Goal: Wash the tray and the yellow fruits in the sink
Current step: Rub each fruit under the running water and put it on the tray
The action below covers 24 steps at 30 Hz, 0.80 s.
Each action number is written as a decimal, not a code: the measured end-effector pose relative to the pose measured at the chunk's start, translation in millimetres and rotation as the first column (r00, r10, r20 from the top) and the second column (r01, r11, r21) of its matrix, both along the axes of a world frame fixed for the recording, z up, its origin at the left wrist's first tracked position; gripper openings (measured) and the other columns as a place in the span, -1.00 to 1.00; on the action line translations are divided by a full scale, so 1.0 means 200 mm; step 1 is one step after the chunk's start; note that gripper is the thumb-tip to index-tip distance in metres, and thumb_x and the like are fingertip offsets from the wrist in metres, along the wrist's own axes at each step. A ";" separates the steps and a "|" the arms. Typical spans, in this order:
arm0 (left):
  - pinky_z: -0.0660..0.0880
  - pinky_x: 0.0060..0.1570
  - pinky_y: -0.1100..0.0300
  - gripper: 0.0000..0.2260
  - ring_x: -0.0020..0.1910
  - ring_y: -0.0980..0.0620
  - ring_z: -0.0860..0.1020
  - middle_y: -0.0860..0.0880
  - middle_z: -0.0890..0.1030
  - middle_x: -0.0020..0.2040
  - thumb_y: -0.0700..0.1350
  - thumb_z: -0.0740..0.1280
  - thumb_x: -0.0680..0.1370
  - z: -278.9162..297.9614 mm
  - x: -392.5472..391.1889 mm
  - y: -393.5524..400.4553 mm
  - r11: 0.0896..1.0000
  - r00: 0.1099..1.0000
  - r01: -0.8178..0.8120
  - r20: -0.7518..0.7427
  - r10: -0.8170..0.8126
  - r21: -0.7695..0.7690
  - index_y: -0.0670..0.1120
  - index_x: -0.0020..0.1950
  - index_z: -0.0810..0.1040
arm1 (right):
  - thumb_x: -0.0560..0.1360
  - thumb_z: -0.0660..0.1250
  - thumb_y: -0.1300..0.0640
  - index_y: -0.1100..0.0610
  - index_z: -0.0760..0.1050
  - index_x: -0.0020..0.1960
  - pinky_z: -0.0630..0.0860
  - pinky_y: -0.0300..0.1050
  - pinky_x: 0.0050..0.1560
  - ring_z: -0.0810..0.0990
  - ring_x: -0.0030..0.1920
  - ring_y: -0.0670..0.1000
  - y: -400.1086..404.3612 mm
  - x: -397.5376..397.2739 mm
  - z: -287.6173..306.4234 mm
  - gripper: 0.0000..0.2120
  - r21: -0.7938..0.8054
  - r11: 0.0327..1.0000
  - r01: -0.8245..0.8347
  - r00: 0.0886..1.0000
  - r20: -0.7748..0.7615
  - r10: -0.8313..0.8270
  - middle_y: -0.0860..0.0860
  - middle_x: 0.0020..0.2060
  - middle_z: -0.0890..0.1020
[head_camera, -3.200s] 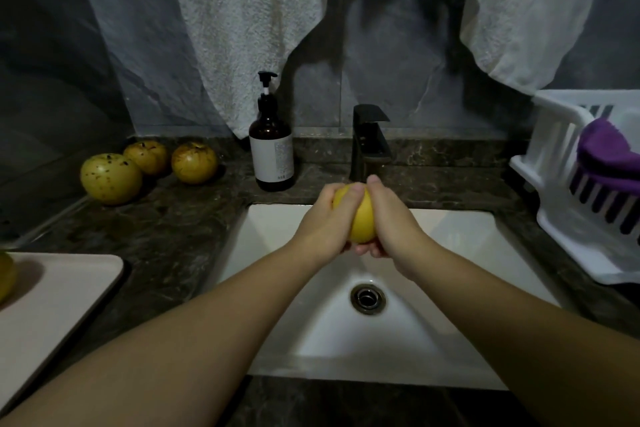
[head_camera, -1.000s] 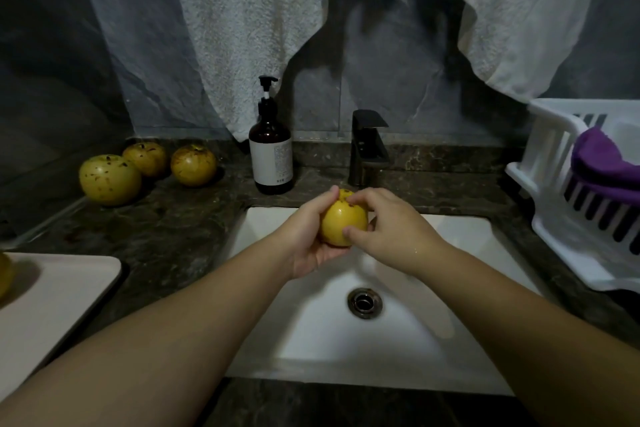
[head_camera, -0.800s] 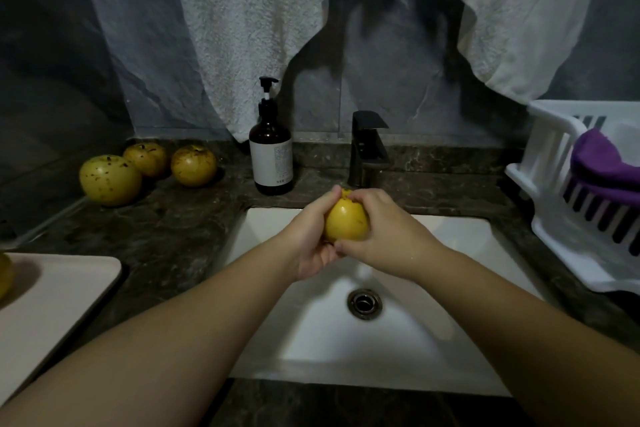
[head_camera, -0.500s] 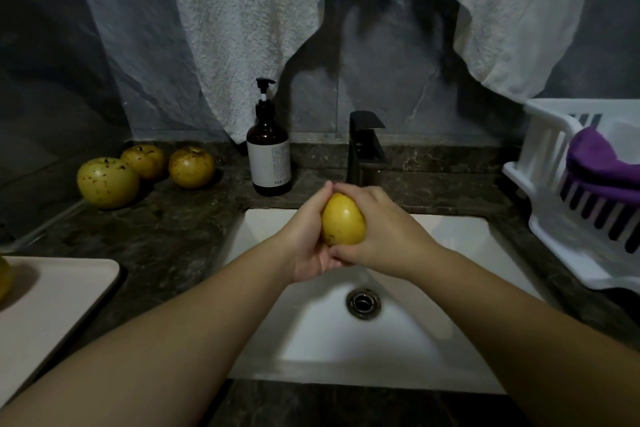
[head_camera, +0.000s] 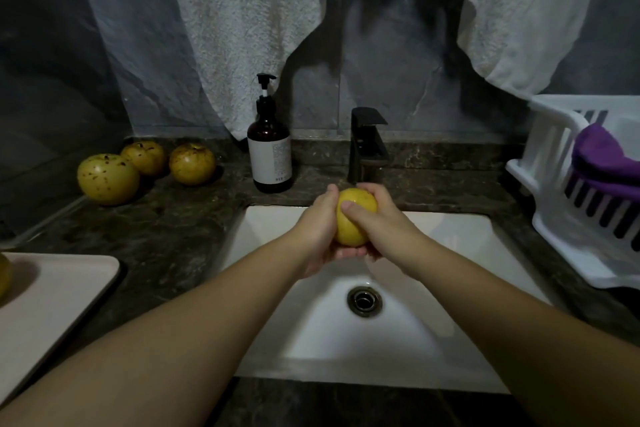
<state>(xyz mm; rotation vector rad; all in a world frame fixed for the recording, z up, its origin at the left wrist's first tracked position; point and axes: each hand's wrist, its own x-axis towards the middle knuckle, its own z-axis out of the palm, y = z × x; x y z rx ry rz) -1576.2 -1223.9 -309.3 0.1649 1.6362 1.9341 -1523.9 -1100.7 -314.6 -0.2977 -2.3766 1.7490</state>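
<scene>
Midway, by the look: one smooth round yellow fruit above the white rectangular sink, clasped by left hand and right hand fingers. Left: three speckled yellow fruits far left on the dark marble surface, pale flat tray near left.

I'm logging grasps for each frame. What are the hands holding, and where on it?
One yellow fruit, over the sink. The left hand cups its left side and underside; the right hand wraps its right side, thumb across the front.
</scene>
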 end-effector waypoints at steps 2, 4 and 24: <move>0.57 -0.51 0.16 -0.53 -0.31 -0.15 0.69 -0.30 0.65 0.15 0.28 0.06 0.71 0.00 -0.01 -0.02 0.999 1.000 -0.010 0.000 0.010 -0.035 0.02 0.48 0.40 | 0.62 0.29 -0.16 -0.29 0.27 0.35 0.55 -0.10 -0.42 0.65 -0.41 0.05 0.00 0.01 -0.01 -0.65 -0.071 0.996 -0.049 0.998 0.024 0.050 0.10 0.06 0.60; 0.65 -0.44 0.09 -0.57 -0.29 -0.17 0.72 -0.28 0.66 0.10 0.25 0.13 0.71 0.00 0.01 -0.03 1.000 0.999 0.023 0.041 -0.023 0.001 0.03 0.46 0.40 | 0.60 0.26 -0.22 -0.28 0.33 0.34 0.52 -0.13 -0.44 0.64 -0.45 0.03 0.00 0.00 -0.01 -0.68 -0.095 0.995 -0.024 0.999 0.046 0.028 0.12 0.09 0.60; 0.51 -0.53 0.22 -0.55 -0.45 -0.07 0.62 -0.18 0.65 -0.29 0.30 0.05 0.71 -0.02 0.01 -0.02 0.997 0.995 0.044 -0.086 -0.049 -0.066 0.04 0.44 0.35 | 0.62 0.25 -0.21 -0.22 0.34 0.31 0.50 -0.16 -0.49 0.62 -0.44 0.08 0.02 -0.01 -0.01 -0.70 -0.139 0.990 -0.019 0.998 0.050 0.026 0.15 -0.20 0.71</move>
